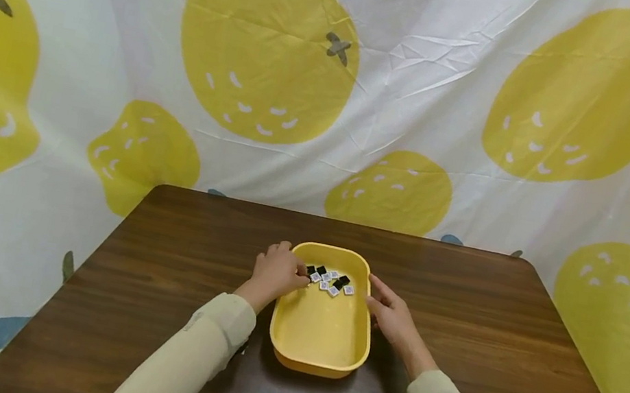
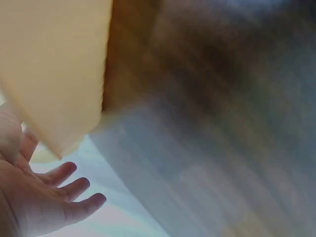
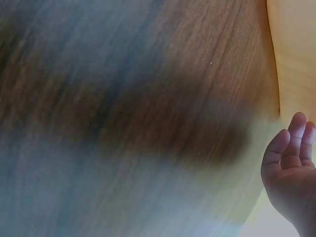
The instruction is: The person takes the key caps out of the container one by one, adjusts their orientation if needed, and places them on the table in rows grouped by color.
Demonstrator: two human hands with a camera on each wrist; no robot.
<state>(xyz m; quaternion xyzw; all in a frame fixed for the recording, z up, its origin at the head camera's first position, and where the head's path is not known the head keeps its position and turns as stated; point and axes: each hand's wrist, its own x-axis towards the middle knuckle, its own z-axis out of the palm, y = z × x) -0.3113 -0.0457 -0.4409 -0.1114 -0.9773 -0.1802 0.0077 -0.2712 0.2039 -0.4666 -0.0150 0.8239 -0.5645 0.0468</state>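
A yellow rectangular tray (image 1: 316, 357) stands on the table, with small square tiles (image 1: 333, 291), some black and some white with a printed pattern, gathered toward its far end. My left hand (image 1: 275, 275) reaches over the tray's left rim, thumb and index fingertips right at the leftmost tiles; I cannot tell whether they pinch one. In the left wrist view, the other fingers (image 2: 74, 189) spread loosely outside the wall. At the right side, my right hand (image 1: 393, 317) rests its thumb and index finger at the rim, and the right wrist view shows its fingers (image 3: 295, 131) fairly straight beside the wall.
The dark wooden table (image 1: 208, 234) extends around the tray on all sides. Behind it hangs a white cloth (image 1: 407, 94) printed with large yellow lemons. The nearer half of the tray shows bare floor.
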